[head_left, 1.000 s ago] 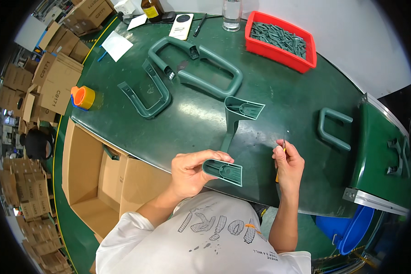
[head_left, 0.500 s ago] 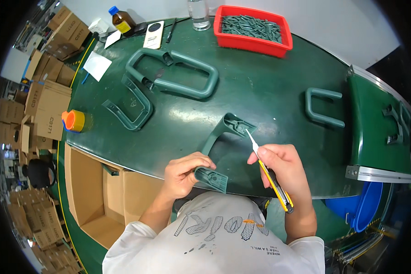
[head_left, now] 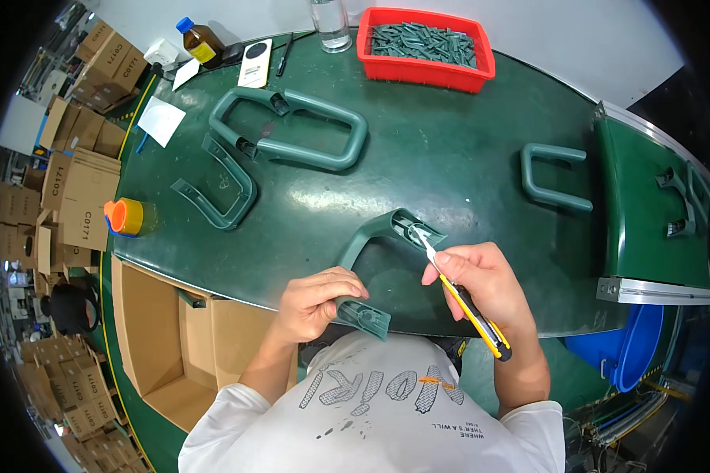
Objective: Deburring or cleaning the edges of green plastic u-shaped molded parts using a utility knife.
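Observation:
My left hand grips a green U-shaped plastic handle near its lower end, over the front edge of the table. Both hollow ends of the handle face up toward me. In my right hand is a yellow and black utility knife, its fingers closed round the body. The blade tip sits at the hollow far end of the handle; whether it touches the plastic I cannot tell. More green handles lie on the table: two end to end as a loop, one at the left and one at the right.
A red bin of small green pieces stands at the back of the green table, beside a clear glass, a brown bottle and a phone. An orange tape roll and an open carton are at left; a conveyor at right.
The knife blade has moved slightly left and down, further over the handle's hollow end. The handle's far end has tipped and lowered a little. The whole view has shifted slightly.

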`<move>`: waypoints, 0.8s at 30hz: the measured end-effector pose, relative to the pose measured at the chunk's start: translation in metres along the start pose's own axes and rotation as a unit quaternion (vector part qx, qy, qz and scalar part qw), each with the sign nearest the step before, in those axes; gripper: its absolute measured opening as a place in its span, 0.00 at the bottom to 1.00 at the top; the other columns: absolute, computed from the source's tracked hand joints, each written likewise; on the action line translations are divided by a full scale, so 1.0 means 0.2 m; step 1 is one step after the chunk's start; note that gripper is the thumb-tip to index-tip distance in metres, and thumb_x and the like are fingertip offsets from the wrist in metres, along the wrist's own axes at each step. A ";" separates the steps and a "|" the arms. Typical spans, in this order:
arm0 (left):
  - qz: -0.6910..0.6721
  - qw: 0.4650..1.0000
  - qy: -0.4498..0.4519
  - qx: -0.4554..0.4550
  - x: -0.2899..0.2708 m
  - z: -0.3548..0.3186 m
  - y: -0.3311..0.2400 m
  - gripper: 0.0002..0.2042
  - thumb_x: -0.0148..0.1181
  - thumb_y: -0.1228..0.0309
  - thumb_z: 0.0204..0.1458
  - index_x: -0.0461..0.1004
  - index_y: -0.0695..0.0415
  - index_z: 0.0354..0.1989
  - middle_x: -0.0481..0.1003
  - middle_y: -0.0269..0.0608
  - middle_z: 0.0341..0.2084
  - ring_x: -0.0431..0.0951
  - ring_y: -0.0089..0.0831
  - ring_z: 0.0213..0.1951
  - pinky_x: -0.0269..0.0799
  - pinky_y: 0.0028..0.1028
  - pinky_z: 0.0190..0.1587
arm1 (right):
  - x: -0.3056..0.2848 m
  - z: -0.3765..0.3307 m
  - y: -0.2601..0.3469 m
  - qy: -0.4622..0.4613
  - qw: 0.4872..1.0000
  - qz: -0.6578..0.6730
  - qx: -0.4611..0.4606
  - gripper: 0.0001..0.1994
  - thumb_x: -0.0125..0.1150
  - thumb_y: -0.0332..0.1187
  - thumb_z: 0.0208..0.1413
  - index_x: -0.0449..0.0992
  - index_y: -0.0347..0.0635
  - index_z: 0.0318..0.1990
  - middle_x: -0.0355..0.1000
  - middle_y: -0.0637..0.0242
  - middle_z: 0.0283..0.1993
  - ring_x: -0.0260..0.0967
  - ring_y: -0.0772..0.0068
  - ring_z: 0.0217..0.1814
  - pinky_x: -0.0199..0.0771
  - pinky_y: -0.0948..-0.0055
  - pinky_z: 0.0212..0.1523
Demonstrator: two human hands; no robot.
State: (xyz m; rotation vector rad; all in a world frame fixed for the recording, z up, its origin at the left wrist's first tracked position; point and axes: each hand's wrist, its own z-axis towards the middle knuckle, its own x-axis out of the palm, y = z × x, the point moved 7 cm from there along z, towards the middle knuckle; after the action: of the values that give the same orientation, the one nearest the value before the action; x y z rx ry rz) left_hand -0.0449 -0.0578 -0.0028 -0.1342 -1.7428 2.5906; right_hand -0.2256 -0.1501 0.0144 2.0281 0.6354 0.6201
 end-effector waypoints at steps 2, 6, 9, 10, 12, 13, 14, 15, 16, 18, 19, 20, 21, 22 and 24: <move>0.001 1.000 0.002 0.000 0.00 0.00 0.00 0.20 0.52 0.57 0.55 0.74 0.66 0.39 0.77 0.49 0.31 0.77 0.42 0.34 0.72 0.37 0.42 | 0.00 -0.01 0.01 0.001 1.000 -0.002 -0.002 0.17 0.50 0.39 0.61 0.77 0.35 0.29 0.63 0.70 0.11 0.59 0.83 0.13 0.56 0.80 0.16; 0.004 1.000 0.003 -0.002 0.00 0.00 0.00 0.20 0.52 0.57 0.55 0.74 0.66 0.38 0.77 0.48 0.31 0.78 0.41 0.34 0.72 0.37 0.42 | 0.00 0.00 -0.01 0.005 1.000 -0.003 -0.001 0.17 0.50 0.40 0.61 0.77 0.35 0.29 0.63 0.70 0.11 0.59 0.83 0.12 0.55 0.80 0.16; 0.002 1.000 0.005 -0.003 0.00 0.01 0.00 0.19 0.52 0.57 0.55 0.74 0.66 0.38 0.77 0.48 0.31 0.78 0.41 0.34 0.72 0.37 0.42 | 0.00 0.00 -0.01 0.012 1.000 -0.006 -0.004 0.17 0.51 0.41 0.61 0.77 0.36 0.29 0.63 0.70 0.11 0.59 0.83 0.12 0.55 0.80 0.16; -0.001 1.000 0.007 -0.003 0.00 0.01 0.00 0.19 0.52 0.57 0.55 0.74 0.66 0.38 0.77 0.48 0.31 0.77 0.42 0.34 0.72 0.37 0.42 | 0.00 0.00 -0.01 0.012 1.000 -0.008 -0.004 0.17 0.51 0.41 0.61 0.77 0.36 0.28 0.63 0.70 0.11 0.58 0.83 0.12 0.55 0.80 0.16; -0.007 1.000 0.008 0.009 0.00 0.01 0.00 0.16 0.54 0.62 0.55 0.74 0.66 0.37 0.77 0.50 0.29 0.77 0.42 0.32 0.72 0.38 0.39 | 0.00 0.00 -0.01 0.011 1.000 -0.010 -0.002 0.17 0.51 0.41 0.61 0.77 0.36 0.28 0.63 0.71 0.11 0.58 0.83 0.12 0.55 0.80 0.16; -0.010 1.000 0.009 0.021 0.01 0.02 -0.01 0.13 0.56 0.67 0.54 0.74 0.67 0.36 0.77 0.51 0.27 0.77 0.43 0.31 0.73 0.38 0.37 | 0.00 -0.01 -0.01 0.011 1.000 -0.011 0.001 0.17 0.51 0.41 0.61 0.77 0.36 0.28 0.63 0.71 0.11 0.58 0.83 0.12 0.55 0.80 0.16; -0.013 0.999 0.009 0.033 0.01 0.02 -0.02 0.09 0.57 0.72 0.54 0.74 0.68 0.35 0.76 0.52 0.26 0.76 0.44 0.29 0.73 0.39 0.35 | 0.00 -0.01 -0.01 0.012 1.000 -0.012 0.004 0.17 0.51 0.40 0.61 0.77 0.36 0.28 0.63 0.71 0.11 0.58 0.84 0.12 0.54 0.81 0.16; -0.014 0.999 0.015 0.036 0.01 0.03 -0.02 0.09 0.57 0.72 0.54 0.74 0.68 0.35 0.76 0.52 0.26 0.76 0.44 0.29 0.73 0.39 0.35 | 0.00 -0.01 -0.01 0.008 1.000 -0.010 0.005 0.17 0.52 0.40 0.60 0.77 0.36 0.28 0.63 0.71 0.11 0.57 0.84 0.11 0.53 0.81 0.15; -0.015 0.999 0.020 0.040 0.01 0.03 -0.02 0.09 0.56 0.72 0.54 0.74 0.68 0.35 0.76 0.52 0.26 0.76 0.44 0.29 0.73 0.39 0.35 | 0.00 -0.01 0.00 0.004 1.000 -0.008 0.006 0.17 0.52 0.39 0.60 0.77 0.35 0.27 0.63 0.71 0.10 0.57 0.84 0.10 0.52 0.82 0.14; -0.019 0.998 0.033 0.045 0.01 0.02 -0.02 0.09 0.55 0.72 0.55 0.74 0.68 0.36 0.76 0.53 0.26 0.76 0.44 0.29 0.72 0.40 0.35 | 0.01 -0.02 0.00 0.005 1.000 -0.008 0.008 0.17 0.53 0.39 0.59 0.77 0.34 0.27 0.63 0.71 0.10 0.56 0.85 0.09 0.52 0.83 0.13; -0.021 0.998 0.040 0.048 0.01 0.02 -0.02 0.09 0.55 0.72 0.55 0.74 0.68 0.36 0.76 0.53 0.26 0.76 0.44 0.29 0.72 0.40 0.36 | 0.01 -0.02 0.00 0.010 1.000 -0.010 0.008 0.17 0.52 0.39 0.59 0.77 0.34 0.27 0.63 0.71 0.10 0.56 0.85 0.09 0.51 0.83 0.13; -0.024 0.997 0.046 0.050 0.01 0.01 -0.02 0.09 0.55 0.72 0.55 0.75 0.68 0.36 0.76 0.53 0.26 0.76 0.44 0.29 0.72 0.40 0.36 | 0.02 -0.02 -0.01 0.015 1.000 -0.012 0.008 0.17 0.52 0.39 0.60 0.77 0.34 0.27 0.63 0.71 0.10 0.56 0.85 0.10 0.51 0.83 0.13; -0.024 0.997 0.048 0.048 0.01 0.02 -0.02 0.09 0.55 0.72 0.55 0.75 0.68 0.37 0.76 0.53 0.27 0.76 0.44 0.29 0.72 0.40 0.36 | 0.01 -0.02 0.00 0.017 1.000 -0.016 0.011 0.17 0.53 0.39 0.60 0.77 0.35 0.26 0.63 0.71 0.10 0.56 0.85 0.10 0.51 0.83 0.13; -0.025 0.997 0.049 0.046 0.01 0.03 -0.02 0.10 0.54 0.72 0.55 0.75 0.68 0.37 0.76 0.53 0.27 0.76 0.44 0.29 0.72 0.40 0.36 | 0.01 -0.01 0.00 0.018 1.000 -0.019 0.014 0.17 0.53 0.39 0.60 0.77 0.35 0.26 0.63 0.71 0.10 0.56 0.85 0.10 0.51 0.83 0.12; -0.028 0.997 0.052 0.045 0.01 0.03 -0.02 0.10 0.55 0.71 0.56 0.75 0.68 0.37 0.76 0.53 0.27 0.76 0.44 0.29 0.72 0.40 0.36 | 0.01 -0.01 0.00 0.019 0.999 -0.025 0.018 0.17 0.53 0.39 0.60 0.77 0.35 0.26 0.63 0.72 0.10 0.56 0.85 0.10 0.51 0.83 0.12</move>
State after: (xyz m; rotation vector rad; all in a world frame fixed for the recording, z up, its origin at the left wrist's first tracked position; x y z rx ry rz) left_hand -0.0483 -0.0614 0.0032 -0.2122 -1.5708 2.5666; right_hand -0.2266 -0.1475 0.0156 2.0316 0.7219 0.6223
